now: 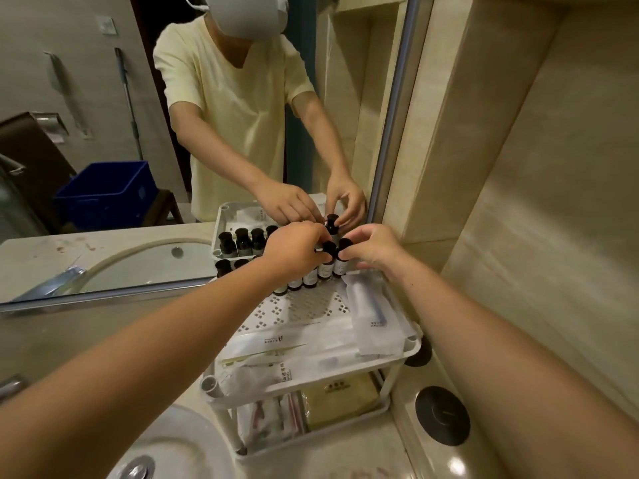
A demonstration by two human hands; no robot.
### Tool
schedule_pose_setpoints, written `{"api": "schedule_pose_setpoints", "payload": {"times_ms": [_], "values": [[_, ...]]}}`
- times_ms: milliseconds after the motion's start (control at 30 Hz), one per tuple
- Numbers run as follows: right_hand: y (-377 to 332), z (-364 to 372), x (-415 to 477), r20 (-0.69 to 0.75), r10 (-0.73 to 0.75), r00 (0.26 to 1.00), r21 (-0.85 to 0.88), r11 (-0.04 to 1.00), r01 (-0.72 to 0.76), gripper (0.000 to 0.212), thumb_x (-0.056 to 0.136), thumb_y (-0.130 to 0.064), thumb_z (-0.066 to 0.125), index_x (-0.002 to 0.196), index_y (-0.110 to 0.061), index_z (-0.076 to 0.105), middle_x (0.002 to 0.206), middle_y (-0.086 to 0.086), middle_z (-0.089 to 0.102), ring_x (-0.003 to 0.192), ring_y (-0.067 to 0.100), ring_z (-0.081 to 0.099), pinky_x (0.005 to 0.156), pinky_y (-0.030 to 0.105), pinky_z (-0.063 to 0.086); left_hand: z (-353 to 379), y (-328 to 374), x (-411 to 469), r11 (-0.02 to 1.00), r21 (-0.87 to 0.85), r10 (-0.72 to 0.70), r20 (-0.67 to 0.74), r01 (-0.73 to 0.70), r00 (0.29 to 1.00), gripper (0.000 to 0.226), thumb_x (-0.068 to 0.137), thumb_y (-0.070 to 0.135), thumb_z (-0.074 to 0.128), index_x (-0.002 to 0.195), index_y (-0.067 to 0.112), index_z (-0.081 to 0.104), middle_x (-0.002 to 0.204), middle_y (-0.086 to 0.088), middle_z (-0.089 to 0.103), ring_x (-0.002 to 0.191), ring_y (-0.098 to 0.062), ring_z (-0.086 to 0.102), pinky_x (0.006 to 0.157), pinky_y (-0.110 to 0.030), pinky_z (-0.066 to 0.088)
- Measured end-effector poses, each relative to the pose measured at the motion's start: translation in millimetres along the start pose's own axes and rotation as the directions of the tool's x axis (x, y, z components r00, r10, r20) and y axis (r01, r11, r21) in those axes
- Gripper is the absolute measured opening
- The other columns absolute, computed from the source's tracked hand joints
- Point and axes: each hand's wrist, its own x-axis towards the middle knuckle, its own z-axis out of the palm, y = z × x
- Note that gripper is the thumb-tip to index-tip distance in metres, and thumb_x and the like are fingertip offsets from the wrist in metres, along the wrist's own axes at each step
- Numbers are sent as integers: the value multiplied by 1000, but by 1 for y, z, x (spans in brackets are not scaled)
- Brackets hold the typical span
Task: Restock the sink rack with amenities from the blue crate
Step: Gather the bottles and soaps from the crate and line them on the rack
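A white two-tier sink rack [413, 350] stands on the counter against the mirror. Along its top shelf's back edge stands a row of several small black-capped bottles [309, 279]. My left hand [294, 248] pinches the cap of one bottle [326, 267] near the row's right end. My right hand [375, 248] pinches the cap of the rightmost bottle [340, 264]. Sealed white amenity packets [311, 344] lie on the shelf's front and right side. The blue crate [103, 195] shows only as a reflection in the mirror, on a stool behind me.
The lower shelf holds a gold packet [340, 397] and more wrapped items [269, 420]. A basin [179, 447] sits at the lower left. A round black disc [442, 414] is set in the counter right of the rack. A tiled wall rises on the right.
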Motion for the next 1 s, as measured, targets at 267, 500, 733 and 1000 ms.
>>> {"api": "schedule_pose_setpoints", "payload": {"times_ms": [267, 500, 733, 1000], "values": [[7, 7, 8, 4, -44, 999, -128, 991, 44, 32, 65, 2, 84, 73, -25, 69, 90, 3, 74, 93, 24, 70, 89, 44, 57, 9, -2, 1, 982, 183, 45, -31, -38, 999, 30, 88, 39, 65, 116, 28, 67, 113, 4, 63, 97, -20, 61, 71, -34, 52], [11, 9, 6, 25, -66, 998, -137, 988, 68, 36, 72, 3, 78, 101, -18, 74, 94, 2, 72, 94, 24, 70, 88, 44, 57, 11, -1, 0, 960, 278, 30, -76, -7, 997, 37, 89, 40, 64, 122, 23, 64, 112, 1, 64, 98, -23, 61, 74, -38, 54], [13, 8, -17, -66, -154, 986, -165, 976, 142, 52, 79, -8, 74, 129, -15, 59, 109, -2, 61, 103, 15, 59, 96, 38, 51, 3, 4, -20, 985, 171, 26, -173, 4, 985, 44, 90, 37, 63, 132, 26, 57, 115, 3, 62, 104, -20, 60, 72, -37, 52], [4, 23, -66, -69, -282, 957, -306, 919, 249, 50, 89, -22, 63, 137, -23, 49, 138, 2, 49, 107, 14, 54, 82, 29, 45, -10, 0, -82, 995, -26, -104, -250, 100, 963, 46, 91, 39, 63, 134, 26, 55, 117, 6, 63, 107, -13, 60, 78, -34, 53]]}}
